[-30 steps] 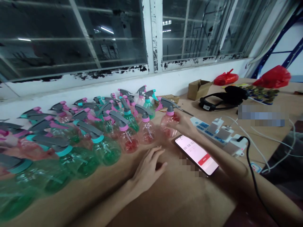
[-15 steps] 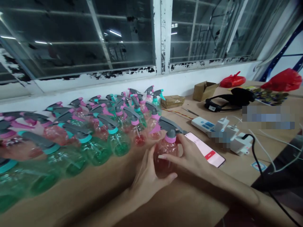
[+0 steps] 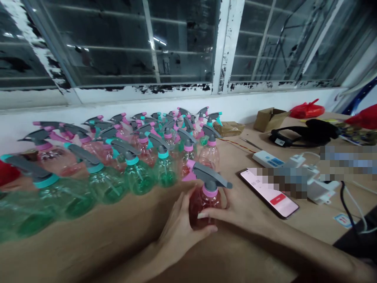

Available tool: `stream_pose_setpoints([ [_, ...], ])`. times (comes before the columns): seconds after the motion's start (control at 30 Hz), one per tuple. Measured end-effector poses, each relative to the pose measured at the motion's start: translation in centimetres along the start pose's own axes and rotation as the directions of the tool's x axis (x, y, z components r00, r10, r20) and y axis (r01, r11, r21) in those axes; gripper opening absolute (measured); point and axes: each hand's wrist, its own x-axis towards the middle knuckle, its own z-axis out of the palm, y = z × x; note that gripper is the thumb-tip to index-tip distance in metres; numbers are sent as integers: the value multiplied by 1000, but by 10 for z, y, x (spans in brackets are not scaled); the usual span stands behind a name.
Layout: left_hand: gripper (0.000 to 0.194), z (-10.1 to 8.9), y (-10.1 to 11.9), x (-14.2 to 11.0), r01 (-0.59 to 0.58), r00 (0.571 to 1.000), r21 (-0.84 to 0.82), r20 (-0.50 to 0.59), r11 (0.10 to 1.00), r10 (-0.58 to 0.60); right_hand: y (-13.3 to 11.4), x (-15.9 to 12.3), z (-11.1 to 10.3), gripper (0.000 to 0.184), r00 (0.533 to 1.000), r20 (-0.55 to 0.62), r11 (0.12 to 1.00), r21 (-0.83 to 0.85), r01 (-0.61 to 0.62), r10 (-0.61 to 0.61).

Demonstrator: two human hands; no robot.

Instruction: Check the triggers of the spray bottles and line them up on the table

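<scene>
The red bottle (image 3: 205,202) is partly hidden where my left hand (image 3: 179,225) and right hand (image 3: 238,208) clasp it between them.

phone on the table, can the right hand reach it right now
Probably, but the right hand must first let go of the spray bottle; the phone lies beside that hand, nothing between them.

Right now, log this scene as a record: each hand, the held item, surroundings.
left hand: on the left side of the pink spray bottle
right hand: on its right side, thumb across the front
spray head: grey, with pink collar and nozzle
left of hands: green spray bottles with teal collars
right of hands: phone, screen lit; power strip beyond
</scene>
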Motion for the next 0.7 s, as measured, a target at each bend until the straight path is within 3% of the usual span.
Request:
stream_pose_setpoints([
  [0.13,88,-4,-1,-1,-36,998,-15,44,999,36,-5,12,-2,43,981,115,969,213,128,-155],
  [0.23,91,-6,0,-1,-54,997,-1,55,999,54,-12,21,-1,34,977,33,944,268,193,-209],
  [0.33,94,-8,1,0,-100,993,13,57,995,99,-20,28,0,32,980,-77,925,323,201,-186],
  [0.53,92,-8,-1,1,-160,987,51,34,986,159,-25,32,9,12,990,-46,874,466,139,-134],
  [0.7,89,-6,-7,2,-173,984,104,46,979,169,-18,34,12,19,990,-90,865,482,141,-111],
])
